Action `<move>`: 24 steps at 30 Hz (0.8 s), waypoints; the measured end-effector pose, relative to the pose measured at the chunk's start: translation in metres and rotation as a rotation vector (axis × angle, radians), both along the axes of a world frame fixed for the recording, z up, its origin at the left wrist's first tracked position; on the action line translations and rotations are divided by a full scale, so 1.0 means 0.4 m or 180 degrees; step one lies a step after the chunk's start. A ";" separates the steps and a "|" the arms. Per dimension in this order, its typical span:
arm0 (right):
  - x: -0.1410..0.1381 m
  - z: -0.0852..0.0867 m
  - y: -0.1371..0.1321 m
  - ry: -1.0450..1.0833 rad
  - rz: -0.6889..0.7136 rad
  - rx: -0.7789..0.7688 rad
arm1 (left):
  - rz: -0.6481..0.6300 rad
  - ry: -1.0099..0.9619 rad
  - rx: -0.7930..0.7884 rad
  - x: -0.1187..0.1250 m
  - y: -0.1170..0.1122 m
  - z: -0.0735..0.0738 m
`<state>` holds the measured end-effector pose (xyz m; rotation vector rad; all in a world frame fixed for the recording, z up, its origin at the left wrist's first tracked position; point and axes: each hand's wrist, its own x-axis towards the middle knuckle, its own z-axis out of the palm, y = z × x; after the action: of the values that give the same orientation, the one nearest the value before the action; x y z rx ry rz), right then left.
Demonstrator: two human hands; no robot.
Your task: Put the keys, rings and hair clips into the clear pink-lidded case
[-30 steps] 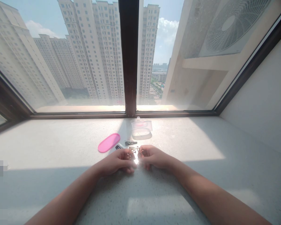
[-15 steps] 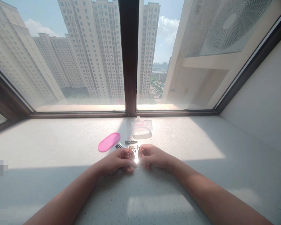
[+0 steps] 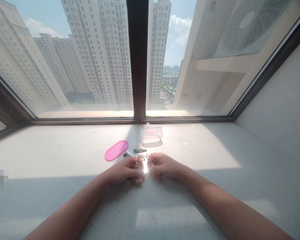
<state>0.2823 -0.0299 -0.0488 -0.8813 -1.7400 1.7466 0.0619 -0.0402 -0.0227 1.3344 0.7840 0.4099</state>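
My left hand is closed, thumb and fingers pinching a small brown looped piece that looks like thin cord or wire. Facing it across a narrow gap, my right hand pinches a similar brown looped piece. Fingers hide much of both pieces, and glare shines between the hands. I cannot tell whether the pieces are joined. Just beyond my fingers lie a dark slim clip-like item and a black-and-silver item, partly covered by my left hand.
A pink oval tray or lid lies on the pale speckled sill, left of the small items. Behind my hands stands a clear plastic case near the window frame. A white wall rises on the right.
Both hands stay in nearly the same place, still pinching the brown pieces. The whole view has shifted very slightly.
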 end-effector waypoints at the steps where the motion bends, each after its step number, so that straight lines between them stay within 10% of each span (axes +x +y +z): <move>1: 0.000 0.000 0.000 -0.0003 0.0000 0.0009 | -0.0003 -0.0004 0.0006 0.000 0.000 -0.002; 24: 0.002 0.011 -0.001 -0.0013 0.0095 0.0059 | -0.0010 0.0110 0.0104 -0.004 0.002 -0.011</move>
<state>0.2833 -0.0303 -0.0446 -0.8555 -1.7777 1.7462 0.0604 -0.0394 -0.0270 1.3761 0.8067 0.3995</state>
